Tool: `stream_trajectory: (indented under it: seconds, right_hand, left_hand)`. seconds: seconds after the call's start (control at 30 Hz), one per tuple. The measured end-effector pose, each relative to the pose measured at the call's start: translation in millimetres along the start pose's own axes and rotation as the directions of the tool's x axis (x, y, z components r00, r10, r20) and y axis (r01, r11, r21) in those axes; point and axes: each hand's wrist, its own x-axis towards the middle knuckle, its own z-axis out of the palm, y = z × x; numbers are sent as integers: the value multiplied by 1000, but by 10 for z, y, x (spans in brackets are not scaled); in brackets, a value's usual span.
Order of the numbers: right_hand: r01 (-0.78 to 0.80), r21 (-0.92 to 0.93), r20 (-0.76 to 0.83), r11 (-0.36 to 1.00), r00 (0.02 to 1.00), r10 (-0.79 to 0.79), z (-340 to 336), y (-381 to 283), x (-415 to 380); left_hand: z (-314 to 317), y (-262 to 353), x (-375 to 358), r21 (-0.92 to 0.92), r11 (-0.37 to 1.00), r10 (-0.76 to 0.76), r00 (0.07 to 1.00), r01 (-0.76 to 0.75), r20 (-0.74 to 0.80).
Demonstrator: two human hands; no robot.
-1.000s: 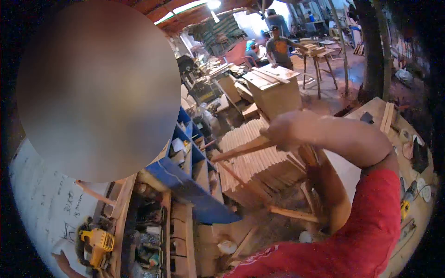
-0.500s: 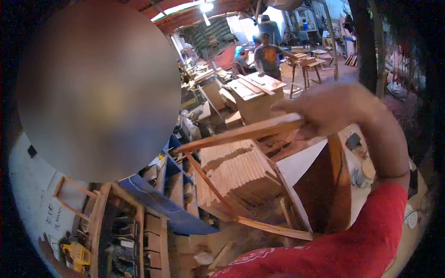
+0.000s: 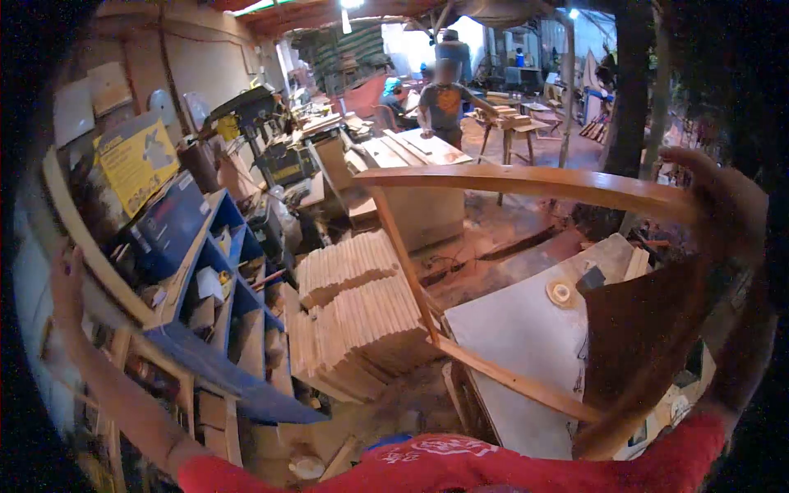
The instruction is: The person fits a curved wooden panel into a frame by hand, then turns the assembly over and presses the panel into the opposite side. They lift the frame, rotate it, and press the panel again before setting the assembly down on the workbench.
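Observation:
My right hand [image 3: 727, 209], at the far right, is closed around the corner of a varnished wooden frame [image 3: 526, 182]. The frame is held up tilted before me, its long upper bar reaching left and its lower bar coming down close to my red shirt. Through its opening a white board surface [image 3: 518, 329] and a dark brown panel [image 3: 641, 337] show. On the far left, my left hand [image 3: 67, 283] is raised with fingers pointing up, holding nothing visible, beside a long pale wooden strip [image 3: 94, 238].
A blue shelf unit [image 3: 234, 370] with wood scraps stands left, beside a large stack of pale boards [image 3: 362, 320]. A yellow box [image 3: 138, 164] sits above the shelves. Farther back, a person [image 3: 448, 107] stands behind a workbench [image 3: 423, 152]. A post [image 3: 567, 90] rises right.
The wooden frame has swung up and to the right with my right hand. My left hand has risen at the left edge. The large blurred shape at left is gone, showing the shelves and wall.

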Motion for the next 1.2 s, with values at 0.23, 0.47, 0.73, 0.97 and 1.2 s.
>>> stream_trajectory:
  seconds: [0.23, 0.47, 0.73, 0.97, 1.2]
  right_hand:
    - [-218, 184, -90, 959, 967, 237, 104, -2, -95]
    - [-561, 59, -150, 825, 812, 563, 79, -651, 59]
    - [-711, 74, -325, 700, 646, 691, 189, -1015, -57]
    - [-788, -56, -418, 613, 576, 703, 353, -913, -295]
    - [-729, -160, -445, 665, 655, 611, 451, -444, -303]
  left_hand:
    - [2451, 2005, 263, -513, 855, 238, 939, -80, 250]
    - [4208, 3998, -340, -926, 376, 739, 597, 19, 312]
    - [4964, 6231, -1301, -748, -407, 731, 678, 525, 78]
    - [4269, 7164, -1442, -398, -544, 786, 615, 739, 69]
    - [4700, 7710, -1695, -345, -615, 701, 692, 709, 173]
